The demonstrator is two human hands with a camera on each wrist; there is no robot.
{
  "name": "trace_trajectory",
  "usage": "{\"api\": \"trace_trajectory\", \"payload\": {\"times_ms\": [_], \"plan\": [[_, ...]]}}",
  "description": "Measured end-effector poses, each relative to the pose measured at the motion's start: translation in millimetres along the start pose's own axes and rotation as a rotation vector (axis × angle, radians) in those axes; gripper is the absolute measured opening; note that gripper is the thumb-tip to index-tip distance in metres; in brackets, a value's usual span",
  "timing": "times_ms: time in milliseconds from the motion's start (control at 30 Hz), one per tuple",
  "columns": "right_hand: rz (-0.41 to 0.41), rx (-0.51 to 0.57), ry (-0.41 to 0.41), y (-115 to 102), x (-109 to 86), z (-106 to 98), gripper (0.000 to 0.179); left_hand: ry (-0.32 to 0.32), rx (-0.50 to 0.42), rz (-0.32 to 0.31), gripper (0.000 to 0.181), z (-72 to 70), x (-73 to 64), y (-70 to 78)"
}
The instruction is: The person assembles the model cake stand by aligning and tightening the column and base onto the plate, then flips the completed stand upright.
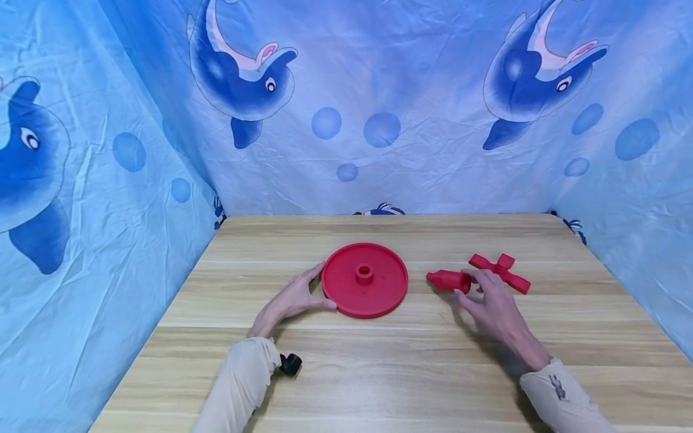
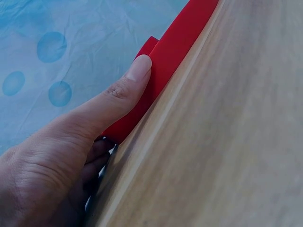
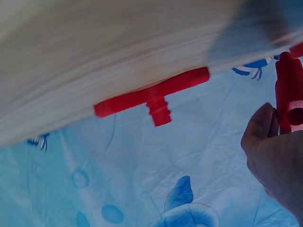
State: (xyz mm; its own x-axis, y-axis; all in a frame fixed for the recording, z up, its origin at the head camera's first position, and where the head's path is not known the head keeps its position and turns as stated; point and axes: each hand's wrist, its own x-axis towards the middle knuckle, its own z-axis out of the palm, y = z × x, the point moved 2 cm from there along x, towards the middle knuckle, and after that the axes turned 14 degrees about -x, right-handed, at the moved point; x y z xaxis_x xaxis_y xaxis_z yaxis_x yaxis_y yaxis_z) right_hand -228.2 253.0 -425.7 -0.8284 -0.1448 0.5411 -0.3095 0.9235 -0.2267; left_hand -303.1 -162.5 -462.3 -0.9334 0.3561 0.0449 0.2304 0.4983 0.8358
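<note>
A round red disc with a raised rim and a hollow hub at its centre lies on the table. Around its left edge my left hand holds the rim; in the left wrist view, the thumb lies against the outer side of the disc. My right hand grips the wide, hollow end of a red bottle-shaped piece, whose narrow tip points left. Just beyond that hand sits a red cross-shaped piece. A ridged peg sticks up from it in the right wrist view.
The wooden table carries these red parts. Blue curtains printed with dolphins stand behind it and along both sides. A small black device is strapped at the left sleeve.
</note>
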Motion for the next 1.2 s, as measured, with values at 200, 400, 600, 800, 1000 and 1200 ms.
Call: {"api": "trace_trajectory", "payload": {"times_ms": [200, 400, 600, 800, 1000, 1200], "plan": [[-0.047, 0.068, 0.047, -11.4, 11.8, -2.8, 0.060, -0.005, -0.020, 0.002, 0.115, -0.4, 0.3, -0.5], [-0.078, 0.102, 0.057, -27.4, 23.6, -3.0, 0.060, -0.009, -0.022, 0.002, 0.114, -0.7, 1.5, -0.6], [-0.106, 0.146, 0.044, -42.5, 35.9, 1.3, 0.060, -0.011, -0.020, -0.006, 0.114, -1.2, 1.4, -1.0], [-0.156, 0.170, 0.048, -59.3, 48.8, 7.7, 0.058, -0.005, 0.000, -0.014, 0.116, -1.4, 0.4, -0.4], [-0.181, 0.258, 0.040, -74.5, 61.1, 17.3, 0.051, -0.007, 0.000, -0.021, 0.116, -1.2, -0.5, 0.8], [-0.187, 0.320, 0.027, -86.4, 72.0, 26.7, 0.046, 0.001, 0.015, -0.020, 0.116, -1.0, -1.5, 1.1]]}}
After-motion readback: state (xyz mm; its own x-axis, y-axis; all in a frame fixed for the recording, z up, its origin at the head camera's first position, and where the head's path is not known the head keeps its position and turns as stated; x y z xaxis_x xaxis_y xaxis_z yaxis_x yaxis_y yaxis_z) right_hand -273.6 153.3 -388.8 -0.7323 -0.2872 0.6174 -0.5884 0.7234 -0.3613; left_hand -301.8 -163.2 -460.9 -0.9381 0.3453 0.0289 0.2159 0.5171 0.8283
